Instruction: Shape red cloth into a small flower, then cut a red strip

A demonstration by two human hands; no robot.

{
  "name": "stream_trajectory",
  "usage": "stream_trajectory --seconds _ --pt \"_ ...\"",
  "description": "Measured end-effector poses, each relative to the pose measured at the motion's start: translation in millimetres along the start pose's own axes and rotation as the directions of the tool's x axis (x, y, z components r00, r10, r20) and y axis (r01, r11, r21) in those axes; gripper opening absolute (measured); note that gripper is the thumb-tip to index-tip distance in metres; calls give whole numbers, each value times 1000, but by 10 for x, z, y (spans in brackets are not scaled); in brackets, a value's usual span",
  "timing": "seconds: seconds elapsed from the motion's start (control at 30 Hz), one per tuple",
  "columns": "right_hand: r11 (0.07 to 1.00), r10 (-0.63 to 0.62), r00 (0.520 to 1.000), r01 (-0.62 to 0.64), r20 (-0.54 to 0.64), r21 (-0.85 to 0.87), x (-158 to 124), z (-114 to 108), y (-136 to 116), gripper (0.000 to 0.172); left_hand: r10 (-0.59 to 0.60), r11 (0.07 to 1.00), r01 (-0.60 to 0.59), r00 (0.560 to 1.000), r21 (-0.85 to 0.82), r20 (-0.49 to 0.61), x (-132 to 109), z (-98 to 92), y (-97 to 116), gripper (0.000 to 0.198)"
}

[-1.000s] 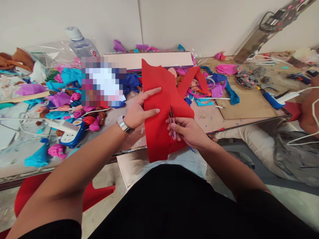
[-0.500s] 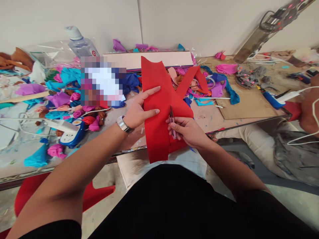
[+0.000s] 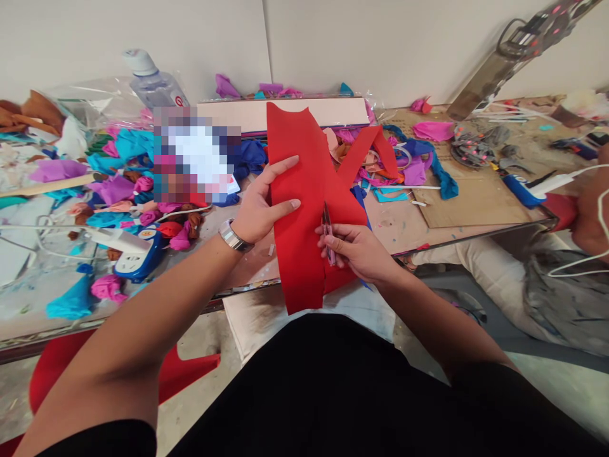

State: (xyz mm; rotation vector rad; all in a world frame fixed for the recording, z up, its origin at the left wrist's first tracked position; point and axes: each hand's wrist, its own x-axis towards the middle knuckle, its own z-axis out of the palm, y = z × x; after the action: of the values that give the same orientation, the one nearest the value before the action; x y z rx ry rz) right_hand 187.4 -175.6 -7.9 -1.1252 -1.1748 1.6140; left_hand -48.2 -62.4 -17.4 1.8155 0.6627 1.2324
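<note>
A large piece of red fabric hangs over the table's near edge, with a slit running up from its lower side. My left hand grips its left edge, thumb and forefinger lying over the top face. In my right hand is a small pair of pink-handled scissors, their blades pointing away from me at the top of the slit. More of the red fabric spreads beneath my right hand, and a narrow red strip stands out behind it.
Colourful fabric scraps and a blue power strip cover the left side. A clear bottle stands behind. Cardboard, a second power strip and a dark bottle are at right, near another person's arm.
My left hand has shifted slightly left and up with the fabric's left part. The scissors have barely moved.
</note>
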Motion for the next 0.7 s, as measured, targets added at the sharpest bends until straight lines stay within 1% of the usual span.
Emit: stream_trajectory --seconds 0.13,0.23,0.33,0.53,0.7 --pt "1000 -4 1000 4 -12 19 22 -14 -17 49 22 997 -23 1000 74 10 3 -22 21 87" --pt "1000 14 1000 -14 -19 1 39 -20 -44 52 43 991 -46 999 128 22 6 -39 20 89" --pt "1000 5 1000 -6 -24 -13 52 -14 -62 53 73 981 -78 997 176 37 10 -58 -5 89" --pt "999 -48 997 47 -63 -17 69 -10 -18 46 119 953 -126 992 277 43 14 -97 -55 87" --pt "999 -54 994 54 -91 -8 22 -16 33 41 137 947 -137 990 290 21 24 -115 -69 93"
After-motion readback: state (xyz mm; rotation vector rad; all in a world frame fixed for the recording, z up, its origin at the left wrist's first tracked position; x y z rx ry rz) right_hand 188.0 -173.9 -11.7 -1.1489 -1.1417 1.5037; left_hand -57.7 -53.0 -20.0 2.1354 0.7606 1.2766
